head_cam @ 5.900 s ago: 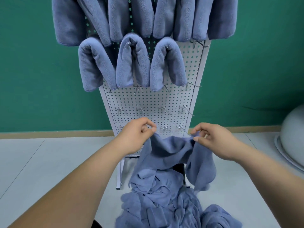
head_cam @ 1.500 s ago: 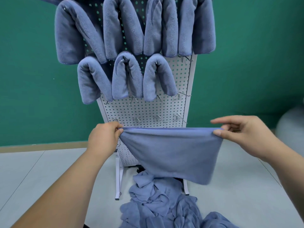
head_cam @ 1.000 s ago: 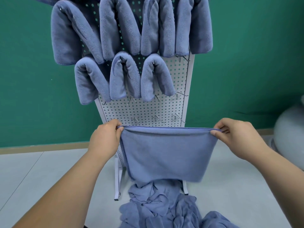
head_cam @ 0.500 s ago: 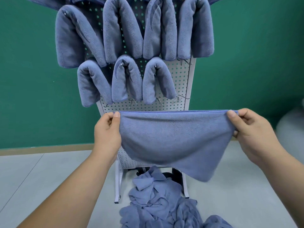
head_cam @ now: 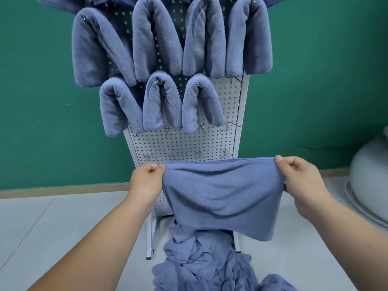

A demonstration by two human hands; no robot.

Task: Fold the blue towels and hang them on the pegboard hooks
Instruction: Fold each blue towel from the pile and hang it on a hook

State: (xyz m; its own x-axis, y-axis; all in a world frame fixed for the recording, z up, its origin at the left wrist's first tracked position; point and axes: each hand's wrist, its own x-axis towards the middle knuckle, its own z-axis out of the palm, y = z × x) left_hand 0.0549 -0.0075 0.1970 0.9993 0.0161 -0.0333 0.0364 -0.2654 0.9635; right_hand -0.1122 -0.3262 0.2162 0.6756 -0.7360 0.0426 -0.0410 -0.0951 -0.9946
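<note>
Now the left hand [head_cam: 147, 181] and right hand [head_cam: 300, 179] each pinch a top corner of the blue towel [head_cam: 222, 196], lower and closer together than half a second back, so its top edge sags. It hangs before the pegboard [head_cam: 184, 143] bottom edge, above the pile [head_cam: 205, 269] at its foot. Probably the next fold is starting; a free hook [head_cam: 231, 124] waits at the second row's right edge.

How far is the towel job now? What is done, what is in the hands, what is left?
Done: at least seven folded towels hang on the pegboard. In hand: the left hand and right hand pinch the top corners of one towel, held spread. Left: a crumpled pile below the board, and bare hooks in the lower rows.
</note>
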